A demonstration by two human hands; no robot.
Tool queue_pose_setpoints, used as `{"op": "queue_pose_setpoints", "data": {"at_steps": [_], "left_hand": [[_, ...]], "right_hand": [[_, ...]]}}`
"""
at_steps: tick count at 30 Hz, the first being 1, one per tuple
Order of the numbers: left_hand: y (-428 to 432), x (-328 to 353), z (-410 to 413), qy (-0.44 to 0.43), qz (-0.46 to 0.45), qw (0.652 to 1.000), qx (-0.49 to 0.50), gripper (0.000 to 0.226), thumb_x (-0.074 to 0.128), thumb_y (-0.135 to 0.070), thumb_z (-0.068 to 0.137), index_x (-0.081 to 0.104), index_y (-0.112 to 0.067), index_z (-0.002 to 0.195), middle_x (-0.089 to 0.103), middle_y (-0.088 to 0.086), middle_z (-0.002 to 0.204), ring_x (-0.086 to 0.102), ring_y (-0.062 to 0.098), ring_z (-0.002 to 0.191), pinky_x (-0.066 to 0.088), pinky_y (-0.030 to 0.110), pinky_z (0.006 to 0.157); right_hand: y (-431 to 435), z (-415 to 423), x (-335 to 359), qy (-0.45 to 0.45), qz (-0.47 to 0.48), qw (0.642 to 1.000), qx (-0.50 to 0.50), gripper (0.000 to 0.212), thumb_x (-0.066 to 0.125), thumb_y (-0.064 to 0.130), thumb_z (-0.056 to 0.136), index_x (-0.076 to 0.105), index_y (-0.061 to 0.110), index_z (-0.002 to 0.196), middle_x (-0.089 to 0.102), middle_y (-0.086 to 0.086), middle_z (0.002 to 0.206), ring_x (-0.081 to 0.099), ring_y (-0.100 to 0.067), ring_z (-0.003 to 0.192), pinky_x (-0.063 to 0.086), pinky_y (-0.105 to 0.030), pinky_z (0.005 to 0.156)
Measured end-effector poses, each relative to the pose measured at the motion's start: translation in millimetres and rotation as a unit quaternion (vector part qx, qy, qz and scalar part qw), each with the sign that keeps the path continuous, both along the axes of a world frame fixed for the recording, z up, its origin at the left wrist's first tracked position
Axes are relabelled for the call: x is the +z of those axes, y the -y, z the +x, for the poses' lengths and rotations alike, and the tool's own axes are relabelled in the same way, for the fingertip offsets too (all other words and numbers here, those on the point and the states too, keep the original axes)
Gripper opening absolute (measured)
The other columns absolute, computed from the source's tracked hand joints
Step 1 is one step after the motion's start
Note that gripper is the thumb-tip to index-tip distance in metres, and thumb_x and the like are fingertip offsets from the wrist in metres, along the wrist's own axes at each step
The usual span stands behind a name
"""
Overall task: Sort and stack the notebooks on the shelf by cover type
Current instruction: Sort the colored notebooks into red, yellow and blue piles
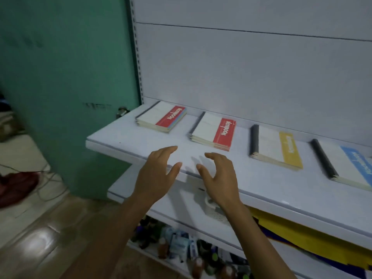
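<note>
The left hand (157, 170) and the right hand (219, 174) are side by side over the front edge of the white shelf (124, 137). Both hold nothing: the left's fingers are nearly straight and the right's loosely bent, thumbs turned toward each other. Whether the fingertips touch the board cannot be told.

The shelf carries four separate stacks of notebooks in a row along the back panel, each with a dark spine on its left. From the left there are a red-banded stack (161, 117), a second red-banded stack (213, 131) just beyond the right hand, a yellow-banded stack (275, 148), and a blue-banded stack (346, 166) cut off by the frame edge.

The shelf below holds a white perforated basket (213, 210) and yellow and blue sheets (302, 236). The lowest level is crowded with small bottles (181, 248), which are blurred.
</note>
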State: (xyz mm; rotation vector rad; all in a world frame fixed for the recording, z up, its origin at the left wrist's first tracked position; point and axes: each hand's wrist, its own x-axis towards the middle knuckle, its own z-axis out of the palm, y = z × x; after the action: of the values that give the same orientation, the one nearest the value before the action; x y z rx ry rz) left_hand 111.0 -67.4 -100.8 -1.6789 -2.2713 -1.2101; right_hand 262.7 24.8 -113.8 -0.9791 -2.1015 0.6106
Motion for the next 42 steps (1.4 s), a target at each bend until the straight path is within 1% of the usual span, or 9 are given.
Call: {"op": "queue_pose_setpoints", "data": {"at_steps": [11, 21, 26, 29, 32, 35, 37, 39, 42], "left_hand": [[69, -7, -111, 0.027, 0.008, 0.999, 0.024, 0.045, 0.058, -0.029, 0.093, 0.048, -0.021, 0.135, 0.051, -0.005, 0.135, 0.041, 0.012, 0.126, 0.028, 0.017, 0.097], [-23, -5, -173, 0.019, -0.01, 1.0, 0.008, 0.05, 0.056, -0.04, 0.09, 0.046, -0.024, 0.136, 0.048, -0.004, 0.14, 0.04, 0.014, 0.129, 0.032, 0.023, 0.096], [-78, -3, -223, 0.025, -0.023, 0.999, -0.016, 0.049, 0.058, -0.034, 0.091, 0.045, -0.022, 0.137, 0.046, -0.002, 0.142, 0.039, 0.016, 0.13, 0.032, 0.025, 0.1], [-104, -7, -248, 0.066, -0.021, 0.998, -0.014, 0.053, 0.057, -0.032, 0.091, 0.04, -0.019, 0.139, 0.039, -0.001, 0.147, 0.033, 0.016, 0.134, 0.027, 0.024, 0.102], [-123, -15, -267, 0.095, -0.039, 0.995, -0.002, 0.061, 0.043, -0.048, 0.09, 0.036, -0.017, 0.142, 0.034, 0.0, 0.151, 0.028, 0.016, 0.138, 0.021, 0.025, 0.106], [-140, -18, -283, 0.192, -0.062, 0.979, -0.014, 0.068, 0.035, -0.056, 0.087, 0.04, -0.013, 0.14, 0.039, 0.003, 0.148, 0.035, 0.018, 0.135, 0.027, 0.028, 0.108], [-151, -15, -293, 0.291, -0.075, 0.953, -0.043, 0.057, 0.041, -0.053, 0.091, 0.052, -0.013, 0.13, 0.054, 0.007, 0.134, 0.053, 0.02, 0.119, 0.045, 0.034, 0.097], [-160, -14, -300, 0.338, -0.088, 0.935, -0.069, 0.031, 0.052, -0.043, 0.093, 0.062, -0.024, 0.114, 0.068, -0.002, 0.109, 0.063, 0.015, 0.1, 0.053, 0.032, 0.082], [-170, -14, -310, 0.368, -0.092, 0.923, -0.067, 0.019, 0.059, -0.026, 0.092, 0.065, -0.022, 0.11, 0.069, -0.004, 0.104, 0.065, 0.017, 0.096, 0.054, 0.046, 0.087]], "right_hand": [[65, -117, -2, -0.017, -0.024, 0.998, 0.05, 0.037, 0.061, 0.034, 0.091, 0.057, 0.02, 0.125, 0.055, 0.003, 0.131, 0.044, -0.013, 0.124, 0.027, -0.018, 0.1], [-23, -190, -2, -0.026, -0.045, 0.998, -0.026, 0.039, 0.059, 0.037, 0.091, 0.055, 0.019, 0.125, 0.056, 0.0, 0.131, 0.049, -0.018, 0.119, 0.034, -0.026, 0.099], [-88, -241, 11, 0.057, 0.017, 0.997, -0.038, 0.039, 0.059, 0.038, 0.091, 0.056, 0.015, 0.123, 0.058, -0.003, 0.127, 0.055, -0.021, 0.114, 0.039, -0.029, 0.096], [-127, -269, 22, 0.104, 0.039, 0.993, -0.037, 0.046, 0.055, 0.042, 0.092, 0.052, 0.016, 0.13, 0.053, -0.004, 0.134, 0.049, -0.023, 0.12, 0.038, -0.035, 0.101], [-156, -289, 21, 0.192, 0.031, 0.98, -0.035, 0.057, 0.046, 0.05, 0.094, 0.041, 0.016, 0.14, 0.043, -0.008, 0.144, 0.038, -0.025, 0.132, 0.032, -0.039, 0.109], [-164, -298, 8, 0.278, 0.028, 0.96, -0.016, 0.061, 0.031, 0.055, 0.096, 0.033, 0.016, 0.143, 0.035, -0.01, 0.148, 0.027, -0.027, 0.138, 0.022, -0.043, 0.115], [-163, -300, 0, 0.28, 0.038, 0.959, 0.006, 0.063, 0.025, 0.057, 0.096, 0.029, 0.018, 0.146, 0.028, -0.009, 0.154, 0.018, -0.025, 0.143, 0.013, -0.042, 0.118], [-164, -301, -3, 0.274, 0.043, 0.96, 0.037, 0.066, 0.023, 0.06, 0.095, 0.025, 0.022, 0.149, 0.02, -0.005, 0.158, 0.011, -0.022, 0.146, 0.004, -0.038, 0.118], [-163, -301, -5, 0.278, 0.049, 0.958, 0.058, 0.07, 0.018, 0.065, 0.092, 0.022, 0.026, 0.15, 0.016, 0.0, 0.159, 0.01, -0.019, 0.147, -0.001, -0.033, 0.115]]}}
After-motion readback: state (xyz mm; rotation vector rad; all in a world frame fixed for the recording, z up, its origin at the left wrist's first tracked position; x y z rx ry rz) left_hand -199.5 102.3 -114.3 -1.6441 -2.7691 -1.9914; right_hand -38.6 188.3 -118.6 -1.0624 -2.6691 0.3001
